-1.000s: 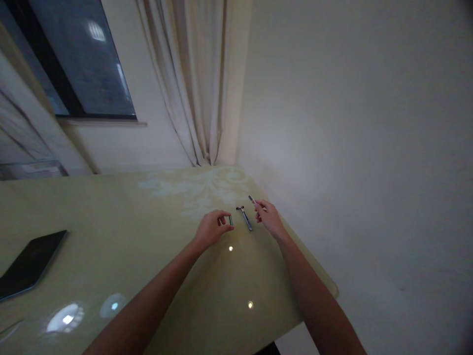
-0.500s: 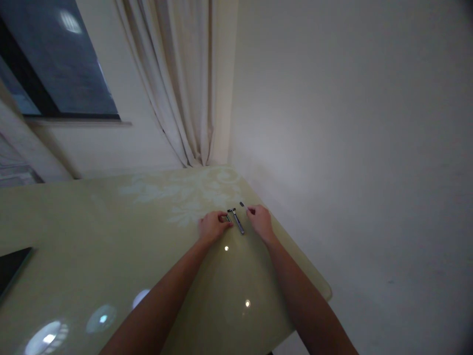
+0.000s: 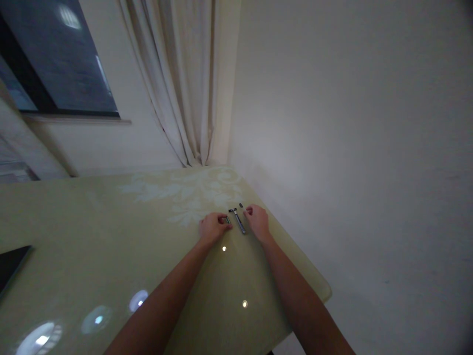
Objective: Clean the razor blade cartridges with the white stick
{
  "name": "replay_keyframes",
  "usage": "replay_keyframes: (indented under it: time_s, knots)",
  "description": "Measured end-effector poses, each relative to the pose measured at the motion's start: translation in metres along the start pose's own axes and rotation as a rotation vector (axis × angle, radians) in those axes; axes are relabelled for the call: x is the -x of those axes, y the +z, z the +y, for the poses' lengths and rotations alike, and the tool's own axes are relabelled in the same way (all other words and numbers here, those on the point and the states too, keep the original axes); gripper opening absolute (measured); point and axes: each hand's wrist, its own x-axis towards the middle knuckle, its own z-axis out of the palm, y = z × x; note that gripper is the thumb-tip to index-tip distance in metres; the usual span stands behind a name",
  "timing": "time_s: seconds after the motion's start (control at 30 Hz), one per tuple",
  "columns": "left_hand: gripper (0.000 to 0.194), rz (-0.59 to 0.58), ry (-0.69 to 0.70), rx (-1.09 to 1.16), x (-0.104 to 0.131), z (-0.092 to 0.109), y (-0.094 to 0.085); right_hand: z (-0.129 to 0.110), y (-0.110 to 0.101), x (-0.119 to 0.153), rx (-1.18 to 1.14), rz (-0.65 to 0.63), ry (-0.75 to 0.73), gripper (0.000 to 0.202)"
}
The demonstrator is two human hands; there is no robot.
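A safety razor [image 3: 239, 224] with a dark and silver handle lies on the glossy table [image 3: 92, 236], its head pointing away from me. Just left of it, my left hand [image 3: 213, 227] rests low at the tabletop, thumb and fingers closed around a small dark and silvery piece [image 3: 228, 220] too small to name. On the razor's other side, my right hand [image 3: 257, 223] pinches a thin pale stick with a dark tip [image 3: 241, 205]. That tip sits just beyond the razor's head, apart from it. The fingers hide the stick's other end.
A dark flat object [image 3: 14, 264] lies at the table's left edge. Behind the table hang beige curtains [image 3: 177, 88] beside a window [image 3: 70, 59]. A bare wall [image 3: 351, 148] runs along the right side, close to the table's edge.
My right hand has shifted slightly left, bringing the dark-tipped stick nearer the razor. My left hand keeps its grip and nearly the same place.
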Motion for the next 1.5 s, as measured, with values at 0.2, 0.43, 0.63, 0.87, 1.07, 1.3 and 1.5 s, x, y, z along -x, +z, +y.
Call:
replay_keyframes:
  time_s: [0.2,0.43,0.63,0.87,1.07,1.3,1.5]
  knots:
    - [0.043,-0.004,0.009,0.006,0.001,0.001,-0.001,0.001,0.003,-0.001,0.034,0.024,0.022,0.007]
    - [0.045,-0.015,0.023,0.004,-0.001,0.000,-0.001,0.004,0.003,-0.003,0.014,0.020,-0.005,0.011]
    - [0.043,-0.018,0.028,0.012,-0.002,-0.002,-0.002,0.012,-0.006,-0.001,-0.014,0.019,0.011,0.018]
    - [0.055,-0.018,0.082,0.060,-0.002,-0.006,-0.004,0.014,-0.012,0.006,-0.013,0.004,0.014,0.014]
    - [0.047,-0.069,0.159,0.121,0.017,-0.030,-0.022,0.011,-0.008,0.010,-0.002,-0.008,0.004,0.014]
    - [0.051,-0.021,0.100,0.027,0.029,-0.032,-0.025,0.009,-0.003,0.009,0.014,-0.022,0.015,0.013]
    - [0.037,0.000,0.028,-0.017,0.020,-0.005,-0.010,0.009,-0.003,0.008,0.022,-0.026,0.013,0.012]
